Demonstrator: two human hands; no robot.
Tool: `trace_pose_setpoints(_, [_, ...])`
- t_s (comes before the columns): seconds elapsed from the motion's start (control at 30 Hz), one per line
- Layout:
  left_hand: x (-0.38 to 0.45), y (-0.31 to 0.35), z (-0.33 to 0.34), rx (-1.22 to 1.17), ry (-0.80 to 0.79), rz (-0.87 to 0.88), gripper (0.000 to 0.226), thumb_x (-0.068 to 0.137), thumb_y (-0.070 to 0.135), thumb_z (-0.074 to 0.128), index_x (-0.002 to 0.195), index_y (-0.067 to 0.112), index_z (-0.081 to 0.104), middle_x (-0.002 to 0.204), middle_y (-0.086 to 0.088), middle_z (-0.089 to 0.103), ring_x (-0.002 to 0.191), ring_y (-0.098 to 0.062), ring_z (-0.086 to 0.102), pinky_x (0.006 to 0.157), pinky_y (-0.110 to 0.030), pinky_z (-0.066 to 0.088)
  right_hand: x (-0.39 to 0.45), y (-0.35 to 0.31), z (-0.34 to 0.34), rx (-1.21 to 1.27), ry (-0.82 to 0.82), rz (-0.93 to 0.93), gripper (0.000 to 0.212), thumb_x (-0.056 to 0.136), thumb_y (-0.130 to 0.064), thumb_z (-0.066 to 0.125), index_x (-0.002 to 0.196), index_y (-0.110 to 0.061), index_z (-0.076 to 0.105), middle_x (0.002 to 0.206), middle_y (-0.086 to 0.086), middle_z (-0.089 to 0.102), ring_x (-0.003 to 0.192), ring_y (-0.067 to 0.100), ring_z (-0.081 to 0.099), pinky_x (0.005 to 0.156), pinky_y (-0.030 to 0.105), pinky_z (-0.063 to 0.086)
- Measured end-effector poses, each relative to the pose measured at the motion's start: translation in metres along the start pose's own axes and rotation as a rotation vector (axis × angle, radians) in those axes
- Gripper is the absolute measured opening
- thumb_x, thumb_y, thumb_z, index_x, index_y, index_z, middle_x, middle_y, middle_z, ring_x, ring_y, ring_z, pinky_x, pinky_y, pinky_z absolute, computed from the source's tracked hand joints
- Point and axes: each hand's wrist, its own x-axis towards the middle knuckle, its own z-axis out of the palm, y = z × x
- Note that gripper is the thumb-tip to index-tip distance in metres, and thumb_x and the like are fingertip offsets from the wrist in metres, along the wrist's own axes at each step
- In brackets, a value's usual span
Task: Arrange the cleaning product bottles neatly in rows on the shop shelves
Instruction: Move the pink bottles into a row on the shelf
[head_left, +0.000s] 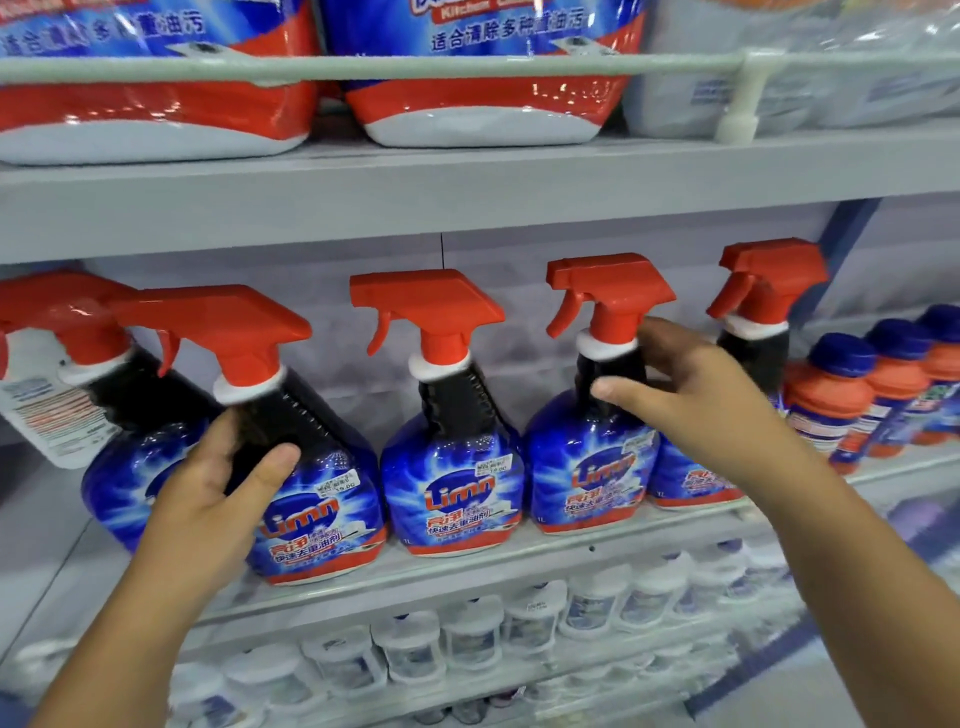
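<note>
Several blue spray bottles with red trigger heads stand in a row on the middle shelf (519, 564). My left hand (213, 499) grips the black neck of the second bottle from the left (311, 509), which leans to the left. Behind it, the leftmost bottle (130, 467) leans too. The middle bottle (449, 483) stands upright and untouched. My right hand (691, 400) holds the neck of the fourth bottle (592, 467), thumb in front and fingers behind. A fifth bottle (758, 332) stands at the right, partly hidden by my right hand.
Large red and blue refill pouches (483, 104) fill the upper shelf behind a rail (363, 67). Orange bottles with blue caps (831, 400) stand to the right of the sprays. White-lidded jars (467, 639) line the lower shelf. A white tag (47, 410) hangs at the left.
</note>
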Motion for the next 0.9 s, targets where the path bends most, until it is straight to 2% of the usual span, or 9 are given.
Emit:
trace_pose_setpoints(0.13, [0.0, 0.002, -0.002, 0.004, 0.001, -0.035, 0.041, 0.076, 0.061, 0.067, 0.116, 0.053, 0.062, 0.113, 0.019, 0.074, 0.108, -0.013, 0.071, 0.099, -0.055, 0.053, 0.006, 0.005, -0.004, -0.102, -0.024, -0.017, 0.041, 0.082, -0.032, 0.08, 0.119, -0.035, 0.064, 0.108, -0.022, 0.073, 0.104, -0.004, 0.067, 0.098, 0.032, 0.052])
trace_pose_setpoints(0.27, [0.0, -0.001, 0.0, 0.023, 0.02, -0.002, 0.028, 0.094, 0.041, 0.066, 0.112, 0.061, 0.06, 0.111, 0.026, 0.073, 0.104, 0.004, 0.068, 0.095, -0.037, 0.052, 0.006, 0.006, -0.003, -0.091, -0.044, -0.033, 0.04, 0.082, -0.036, 0.078, 0.118, -0.042, 0.062, 0.11, -0.021, 0.073, 0.106, 0.0, 0.067, 0.098, 0.035, 0.052])
trace_pose_setpoints(0.37, [-0.003, 0.004, 0.004, 0.07, 0.025, 0.012, 0.029, 0.093, 0.043, 0.064, 0.109, 0.066, 0.058, 0.108, 0.029, 0.071, 0.101, 0.009, 0.066, 0.087, -0.028, 0.05, 0.002, 0.005, 0.0, -0.088, -0.024, -0.041, 0.036, 0.083, -0.037, 0.076, 0.113, -0.046, 0.059, 0.106, -0.023, 0.071, 0.102, -0.006, 0.065, 0.089, 0.021, 0.05])
trace_pose_setpoints(0.47, [-0.009, 0.005, 0.0, 0.063, 0.066, 0.039, 0.034, 0.089, 0.045, 0.059, 0.117, 0.065, 0.058, 0.116, 0.03, 0.07, 0.111, 0.008, 0.064, 0.098, -0.025, 0.051, -0.004, 0.001, 0.005, -0.075, 0.027, -0.062, 0.036, 0.087, -0.029, 0.075, 0.113, -0.045, 0.056, 0.102, -0.029, 0.064, 0.094, -0.01, 0.061, 0.077, 0.008, 0.042])
trace_pose_setpoints(0.6, [-0.023, 0.01, -0.032, -0.054, 0.475, 0.157, 0.018, 0.099, 0.035, 0.057, 0.112, 0.038, 0.069, 0.118, 0.006, 0.073, 0.114, -0.012, 0.066, 0.103, -0.035, 0.051, -0.009, -0.002, 0.014, -0.02, 0.063, -0.079, 0.03, 0.082, -0.045, 0.067, 0.106, -0.058, 0.054, 0.101, -0.03, 0.062, 0.095, 0.011, 0.061, 0.082, 0.032, 0.044])
trace_pose_setpoints(0.67, [-0.023, 0.012, -0.052, -0.038, 0.622, 0.151, 0.013, 0.104, 0.024, 0.057, 0.112, 0.022, 0.066, 0.11, 0.004, 0.071, 0.104, -0.007, 0.066, 0.1, -0.033, 0.051, -0.015, 0.004, 0.02, 0.003, 0.133, -0.056, 0.036, 0.081, -0.053, 0.062, 0.116, -0.057, 0.056, 0.107, -0.017, 0.066, 0.102, 0.017, 0.063, 0.089, 0.039, 0.047])
trace_pose_setpoints(0.73, [-0.013, 0.01, -0.065, 0.042, 0.616, 0.093, 0.017, 0.099, 0.028, 0.065, 0.115, 0.023, 0.063, 0.108, 0.011, 0.069, 0.102, -0.002, 0.065, 0.098, -0.028, 0.051, -0.032, 0.015, 0.027, 0.081, 0.278, -0.04, 0.043, 0.091, -0.054, 0.062, 0.132, -0.043, 0.057, 0.122, -0.008, 0.067, 0.114, 0.021, 0.064, 0.1, 0.049, 0.048])
trace_pose_setpoints(0.83, [0.014, 0.002, -0.075, 0.173, 0.487, -0.04, 0.041, 0.077, 0.056, 0.077, 0.11, 0.042, 0.056, 0.115, 0.01, 0.069, 0.11, -0.011, 0.066, 0.099, -0.035, 0.051, -0.062, 0.003, 0.051, 0.136, 0.456, -0.15, 0.02, 0.099, -0.049, 0.055, 0.114, -0.044, 0.065, 0.113, 0.002, 0.067, 0.106, 0.029, 0.065, 0.097, 0.058, 0.048])
trace_pose_setpoints(0.9, [0.034, -0.002, -0.074, 0.21, 0.376, -0.086, 0.041, 0.078, 0.046, 0.083, 0.107, 0.04, 0.056, 0.11, 0.011, 0.069, 0.103, -0.011, 0.066, 0.093, -0.033, 0.052, -0.072, -0.033, 0.08, 0.168, 0.363, -0.268, 0.015, 0.097, -0.039, 0.057, 0.105, -0.036, 0.069, 0.102, -0.007, 0.068, 0.093, 0.021, 0.067, 0.087, 0.044, 0.053])
